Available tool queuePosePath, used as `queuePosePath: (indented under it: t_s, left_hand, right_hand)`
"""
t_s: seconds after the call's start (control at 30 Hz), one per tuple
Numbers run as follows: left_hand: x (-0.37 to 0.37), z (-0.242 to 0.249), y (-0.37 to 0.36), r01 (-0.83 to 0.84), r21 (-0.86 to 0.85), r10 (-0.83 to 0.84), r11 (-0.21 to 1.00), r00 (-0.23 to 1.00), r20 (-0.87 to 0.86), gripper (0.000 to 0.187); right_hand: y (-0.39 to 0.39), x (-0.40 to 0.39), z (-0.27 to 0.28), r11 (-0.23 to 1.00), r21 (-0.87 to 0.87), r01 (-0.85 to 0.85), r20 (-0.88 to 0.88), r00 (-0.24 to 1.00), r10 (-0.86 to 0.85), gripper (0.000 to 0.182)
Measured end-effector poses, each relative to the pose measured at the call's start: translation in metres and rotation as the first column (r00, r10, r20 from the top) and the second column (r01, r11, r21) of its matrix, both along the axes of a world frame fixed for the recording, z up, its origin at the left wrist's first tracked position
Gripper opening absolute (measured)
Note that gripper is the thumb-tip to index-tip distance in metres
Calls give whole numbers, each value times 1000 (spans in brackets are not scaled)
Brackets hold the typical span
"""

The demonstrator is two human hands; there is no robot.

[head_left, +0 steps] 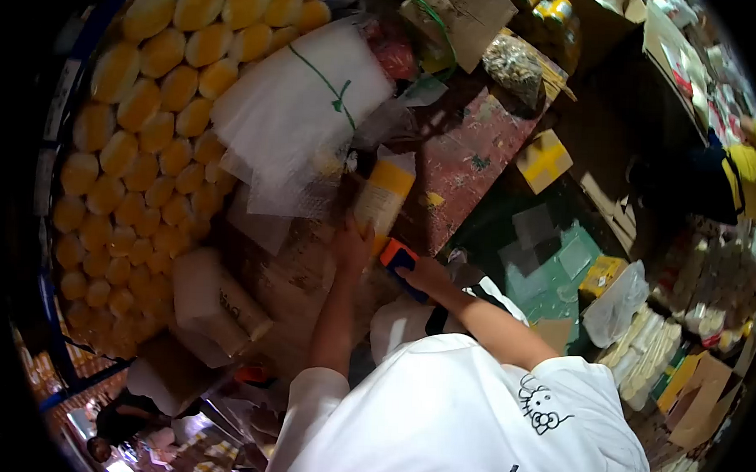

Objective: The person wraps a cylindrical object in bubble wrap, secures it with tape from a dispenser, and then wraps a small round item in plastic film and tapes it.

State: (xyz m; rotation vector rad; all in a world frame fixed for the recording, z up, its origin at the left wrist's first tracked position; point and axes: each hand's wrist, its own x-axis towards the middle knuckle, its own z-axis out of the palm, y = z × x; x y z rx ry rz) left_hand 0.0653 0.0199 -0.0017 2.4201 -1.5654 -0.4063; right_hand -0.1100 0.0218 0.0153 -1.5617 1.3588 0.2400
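A narrow yellow-and-white carton (383, 199) stands at the middle of the cluttered work surface. My left hand (354, 243) grips its near end, the fingers against its side. Just to the right, my right hand (426, 277) is closed around an orange-and-blue handheld tool (400, 257), whose orange end points toward the carton. I cannot tell exactly what kind of tool it is. Beyond the carton lies a stack of clear plastic sheets (303, 108) tied with green string.
Rows of yellow-and-white rounded packs (139, 169) fill the left. A cardboard box (209, 305) stands nearer on that side. A reddish patterned board (472, 160), a small yellow-taped box (545, 161) and a clear plastic bag (617, 307) lie right. Other people are at the edges.
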Motion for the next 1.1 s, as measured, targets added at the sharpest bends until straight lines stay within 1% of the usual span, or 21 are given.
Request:
queuePosePath:
  t_s: [0.1, 0.17, 0.2, 0.27, 0.3, 0.37, 0.4, 0.47, 0.5, 0.57, 0.6, 0.67, 0.7, 0.77, 0.8, 0.87, 0.9, 0.93, 0.97, 1.03, 1.1]
  left_hand:
    - [12, -8, -1, 14, 30, -16, 999, 998, 64, 56]
    - [27, -14, -4, -24, 190, 49, 982, 991, -127, 56]
    - [34, -19, -2, -34, 188, 59, 982, 989, -132, 56]
    - [47, -30, -11, -34, 13, 37, 999, 948, -315, 61]
    - [49, -23, -15, -61, -3, 57, 998, 947, -317, 61]
    - [48, 1, -9, 211, 55, -207, 976, 976, -68, 72]
    - [43, 4, -2, 192, 58, -188, 980, 980, -67, 72]
    - [25, 7, 7, 162, -25, -164, 987, 975, -153, 86]
    - [15, 7, 8, 153, -25, -155, 988, 977, -147, 86]
    - [-4, 6, 2, 119, 137, -107, 983, 990, -91, 96]
    - [-10, 7, 0, 123, 131, -112, 984, 990, -86, 96]
    - [-21, 8, -2, 63, 17, -64, 998, 998, 21, 102]
    - [-23, 8, -2, 63, 11, -63, 998, 998, 26, 102]
    - [-24, 5, 1, 39, 19, -40, 999, 998, 38, 92]
    - [-23, 2, 3, 32, 17, -32, 999, 998, 44, 92]
    - [-17, -13, 13, 69, -175, -75, 982, 997, -27, 74]
    - [-11, -22, 23, 58, -180, -63, 982, 998, -23, 74]
    - [-4, -35, 38, -100, -227, 70, 969, 989, -134, 61]
    - [1, -49, 55, -256, -257, 192, 932, 949, -248, 48]
    - [-1, -78, 98, -715, -168, 513, 678, 625, -589, 33]
    - [20, -124, 153, -812, -150, 180, 564, 298, -937, 42]
  right_hand:
    - [-3, 15, 0, 1000, -8, 4, -92, 996, -4, 60]
    - [-12, 19, -15, 998, 58, -32, -69, 997, 36, 58]
    - [-10, 18, -18, 998, 56, -42, -74, 996, 47, 58]
    - [-16, 13, -20, 990, -143, -18, 128, 991, 37, 55]
    - [-17, 9, -29, 986, -159, -45, 125, 990, 65, 55]
    - [-7, -5, -55, 984, -149, 103, 208, 976, -71, 51]
    - [-5, -14, -53, 986, -145, 84, 209, 976, -53, 51]
    - [-6, -30, -40, 966, -71, 248, 189, 955, -231, 49]
    - [-11, -32, -27, 968, -70, 240, 194, 955, -222, 49]
    - [-25, -34, -1, 823, 38, 567, 123, 815, -566, 43]
    - [-32, -33, 8, 821, 35, 570, 131, 812, -569, 43]
    - [-47, -34, 19, 705, 1, 709, 380, 652, -656, 33]
    - [-61, -47, -37, 776, 9, 631, 343, 727, -595, 31]
    - [-81, -43, -57, 792, -184, 583, 607, 701, -375, 38]
    - [-87, -36, -47, 795, -182, 578, 613, 699, -368, 38]
    - [-87, -16, -4, 660, -582, 475, 467, 860, -207, 35]
    - [-84, -13, 7, 663, -583, 469, 471, 860, -194, 35]
    - [-79, -11, 17, 732, -520, 440, 503, 850, -154, 36]
    - [-73, -11, 21, 794, -456, 403, 536, 836, -116, 38]
    - [-47, -19, -13, 767, -500, 401, 612, 791, -15, 36]
    - [-21, -26, -28, 892, -237, 385, 642, 751, -154, 31]
